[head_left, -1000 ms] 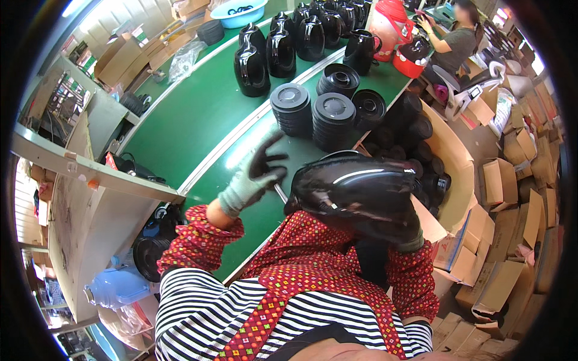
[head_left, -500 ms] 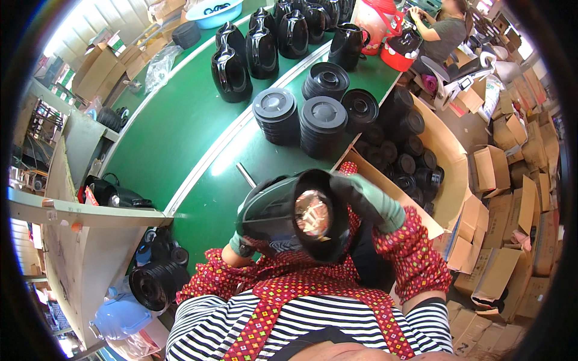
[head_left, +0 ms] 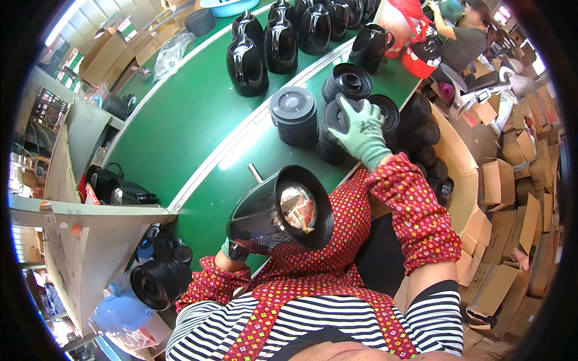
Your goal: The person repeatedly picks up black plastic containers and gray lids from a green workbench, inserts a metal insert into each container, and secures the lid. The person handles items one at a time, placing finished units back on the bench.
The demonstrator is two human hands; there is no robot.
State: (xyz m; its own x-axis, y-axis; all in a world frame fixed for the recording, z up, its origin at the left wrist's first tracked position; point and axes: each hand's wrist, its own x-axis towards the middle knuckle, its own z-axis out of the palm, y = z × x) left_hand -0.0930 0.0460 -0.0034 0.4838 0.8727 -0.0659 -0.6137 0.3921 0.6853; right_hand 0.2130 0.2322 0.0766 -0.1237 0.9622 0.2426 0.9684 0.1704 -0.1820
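Note:
My left hand (head_left: 226,248), in a green glove, holds a glossy black jug body (head_left: 256,210) tilted in front of my apron. Its wide round opening faces right and up, showing a shiny metallic inside (head_left: 298,209). The jug hides most of that hand's fingers. My right hand (head_left: 364,129), gloved in green with dark fingertips, grips the top black round cap (head_left: 336,117) of a stack, thumb and fingers spanning its edges. Beside it stands another stack of black caps (head_left: 293,114). Further caps (head_left: 347,83) are piled just behind.
Several black jugs (head_left: 280,45) stand at the back of the green table (head_left: 180,114). One jug (head_left: 368,48) is near a red and white container (head_left: 400,24). A large carton (head_left: 463,180) of black parts stands right. A person (head_left: 466,39) sits at the far right.
My right hand has left the jug and moved up and away to the cap stack. The jug stays in my left hand, slightly lower and further left.

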